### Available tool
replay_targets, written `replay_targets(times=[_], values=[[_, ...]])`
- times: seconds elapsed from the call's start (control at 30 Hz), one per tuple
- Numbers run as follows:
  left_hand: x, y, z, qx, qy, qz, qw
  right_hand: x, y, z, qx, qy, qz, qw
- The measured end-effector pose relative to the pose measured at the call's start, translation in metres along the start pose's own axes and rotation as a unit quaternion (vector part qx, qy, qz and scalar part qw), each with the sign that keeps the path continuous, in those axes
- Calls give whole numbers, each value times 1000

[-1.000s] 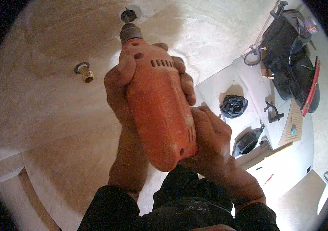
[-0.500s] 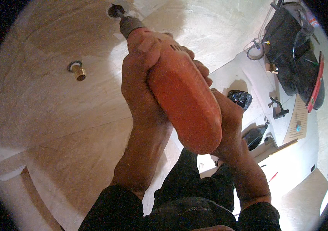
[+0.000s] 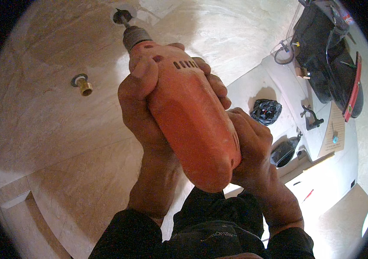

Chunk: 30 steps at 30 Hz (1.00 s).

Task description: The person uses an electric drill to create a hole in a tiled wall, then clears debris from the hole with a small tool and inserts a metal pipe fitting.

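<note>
An orange power drill (image 3: 192, 116) is held in both my hands, its grey chuck (image 3: 135, 36) pointing up and to the left. The bit at its tip reaches into a round dark hole (image 3: 122, 16) in the beige marbled wall (image 3: 41, 125). My left hand (image 3: 138, 97) wraps round the front of the body from the left, fingers showing on the far side. Behind and below it, my right hand (image 3: 251, 140) is closed at the rear of the drill on the right; the handle is hidden by the body. A brass pipe fitting (image 3: 84, 86) sticks out of the wall left of the drill.
On the right lie a black bag (image 3: 317, 56), a red level-like bar (image 3: 353, 88), a black bracket-shaped part (image 3: 312, 117), a crumpled black plastic bag (image 3: 266, 112) and a dark pouch (image 3: 286, 151). A recessed niche (image 3: 33, 220) is at lower left.
The drill and both hands have shifted left and somewhat lower in view, showing more of its vents. The wall, hole and fitting also appear slightly shifted. My grip stays closed.
</note>
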State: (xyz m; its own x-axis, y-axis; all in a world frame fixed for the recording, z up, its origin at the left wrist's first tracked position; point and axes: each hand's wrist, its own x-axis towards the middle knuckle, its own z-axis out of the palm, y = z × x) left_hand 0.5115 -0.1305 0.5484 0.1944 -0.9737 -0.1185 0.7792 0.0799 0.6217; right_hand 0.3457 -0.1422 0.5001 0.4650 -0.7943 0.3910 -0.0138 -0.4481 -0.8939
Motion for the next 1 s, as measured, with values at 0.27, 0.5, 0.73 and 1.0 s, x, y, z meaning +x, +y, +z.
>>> replay_targets(times=[0.27, 0.5, 0.73, 1.0], values=[[2, 11, -3, -28, -54, -36, 998, 8, -14, -4, -14, -11, -17, 1000], [4, 22, -11, -47, -147, -56, 986, 10, -25, -2, -35, -13, -23, 999], [0, 5, 4, 18, -21, -24, 999, 1, -16, -1, 5, 18, 31, 999], [-9, -8, 15, 38, 59, -2, 998, -12, 0, -3, 21, 20, 30, 999]])
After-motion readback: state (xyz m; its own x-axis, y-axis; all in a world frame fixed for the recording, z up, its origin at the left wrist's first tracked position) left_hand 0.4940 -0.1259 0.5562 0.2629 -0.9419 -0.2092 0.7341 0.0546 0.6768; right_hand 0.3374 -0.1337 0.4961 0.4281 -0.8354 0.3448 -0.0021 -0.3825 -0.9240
